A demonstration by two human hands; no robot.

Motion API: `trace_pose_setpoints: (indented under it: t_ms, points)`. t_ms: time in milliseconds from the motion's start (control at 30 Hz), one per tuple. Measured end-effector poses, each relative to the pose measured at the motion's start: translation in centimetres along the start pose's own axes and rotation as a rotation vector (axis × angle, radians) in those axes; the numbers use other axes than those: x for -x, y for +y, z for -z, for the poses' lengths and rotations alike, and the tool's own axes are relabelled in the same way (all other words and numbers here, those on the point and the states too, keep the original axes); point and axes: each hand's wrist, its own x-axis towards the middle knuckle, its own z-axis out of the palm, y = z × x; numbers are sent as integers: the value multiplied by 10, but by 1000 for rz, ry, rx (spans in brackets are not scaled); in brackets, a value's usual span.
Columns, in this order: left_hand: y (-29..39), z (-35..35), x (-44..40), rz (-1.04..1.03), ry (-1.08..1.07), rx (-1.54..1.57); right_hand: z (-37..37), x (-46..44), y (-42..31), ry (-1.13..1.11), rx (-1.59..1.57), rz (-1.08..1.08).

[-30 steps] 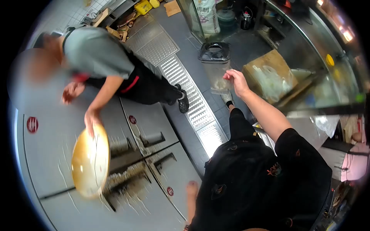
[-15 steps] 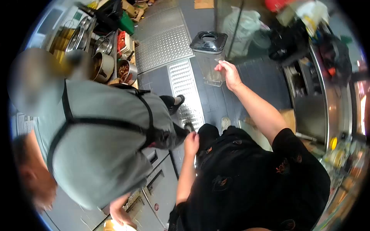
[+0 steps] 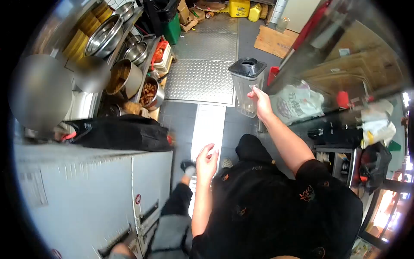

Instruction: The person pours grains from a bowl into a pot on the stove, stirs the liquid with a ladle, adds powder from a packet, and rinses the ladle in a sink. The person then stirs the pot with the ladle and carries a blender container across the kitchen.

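A clear blender jug (image 3: 244,93) with a black lid (image 3: 248,67) hangs upright ahead of me. My right hand (image 3: 261,103) is closed at its right side, where the handle is, with the fingers curled and the grip itself mostly hidden. My left hand (image 3: 207,163) is raised in front of my body at the lower middle. Its fingers are apart and slightly bent, and nothing is in them.
Shelves at the left hold metal bowls (image 3: 104,36) and pots (image 3: 124,79). Below them stands a grey cabinet (image 3: 95,185), with a co-worker's leg (image 3: 177,200) beside it. A plastic bag (image 3: 298,102) lies to the right; cardboard (image 3: 274,41) is ahead.
The view has turned toward the walkway, and the co-worker has passed to the lower left. My left hand has come up and opened. The jug remains with my right hand.
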Motion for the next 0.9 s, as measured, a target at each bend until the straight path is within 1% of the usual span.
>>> trace_pose_setpoints:
  t_ms: [33, 133, 200, 233, 267, 300, 333, 367, 400, 467, 500, 533, 567, 600, 633, 767, 800, 867, 900]
  points:
    - [9, -5, -31, -16, 10, 29, -9, -22, 1, 4, 40, -44]
    - [32, -19, -130, -71, 31, 62, -49, -80, 14, -54, 32, -23]
    - [51, -36, -205, -123, 32, -39, -79, -126, 30, -95, 109, 51]
    - [64, -50, -246, -53, 9, -66, -86, -155, 39, -121, 176, 60]
    - [68, -64, -283, 35, 15, 75, -96, -177, 38, -180, 119, 93]
    - [72, -85, -324, 116, 18, 225, -105, -199, 19, -196, 155, 17]
    - [82, -106, -366, 199, 11, 379, -109, -234, 36, -256, 125, 54]
    - [99, -128, -398, 270, 55, 561, -115, -255, 14, -278, 52, -50]
    - [115, -140, -427, 276, 64, 650, -124, -271, -27, -321, -57, -299]
    - [140, -158, -487, 287, 80, 827, -132, -330, -48, -373, 15, -286]
    - [156, -166, -513, 292, 72, 825, -136, -351, -73, -375, 73, -248]
    - [170, -173, -539, 355, 92, 865, -139, -373, -96, -382, 140, -209]
    - [177, -183, -569, 318, 95, 883, -141, -398, -103, -365, 206, -100]
    - [182, -192, -594, 277, 100, 902, -137, -426, -78, -352, 339, 210]
    - [212, -200, -617, 311, 57, 981, -137, -448, -90, -326, 368, 274]
    - [254, -244, -731, 308, -89, 988, -132, -557, -118, -142, 421, 520]
    - [263, -258, -761, 290, -138, 1001, -127, -588, -125, -125, 436, 479]
    - [276, -278, -819, 251, -247, 1017, -120, -643, -136, -21, 550, 565]
    - [284, -290, -850, 271, -273, 1007, -116, -673, -143, -26, 538, 545]
